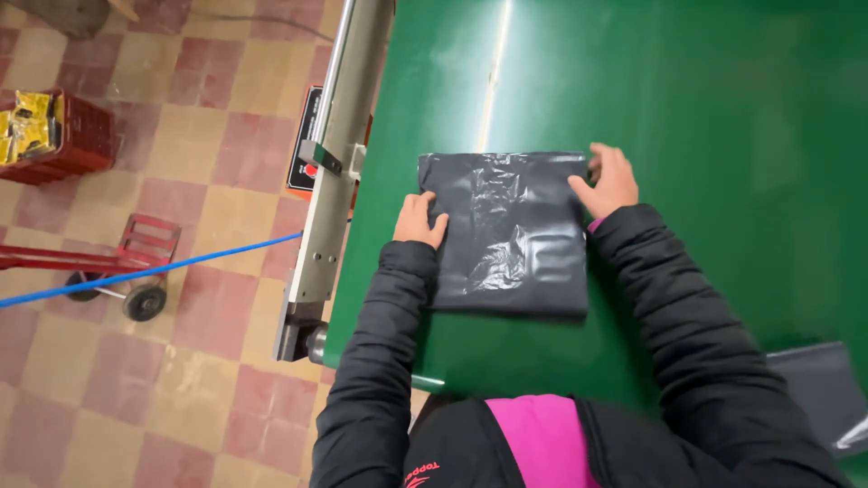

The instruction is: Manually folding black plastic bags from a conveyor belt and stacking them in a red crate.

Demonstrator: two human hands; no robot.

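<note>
The left hand [419,220] lays flat, open fingers on the left edge of a black plastic bag [508,237]; the right hand [608,181] presses spread fingers on its far right corner, gripping nothing. The bag lies flat and squared on the green conveyor belt [723,117], apparently already folded or filled, though that is hard to tell. Another dark bag [818,389] lies near right. Far left, a red crate [77,140] holds yellow packets [27,122] beside a red hand truck [136,262].

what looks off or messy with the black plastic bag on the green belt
The flat black plastic bag is creased and wrinkled through its middle, not smooth. Left hand and right hand press its side edges on the green belt.
</note>
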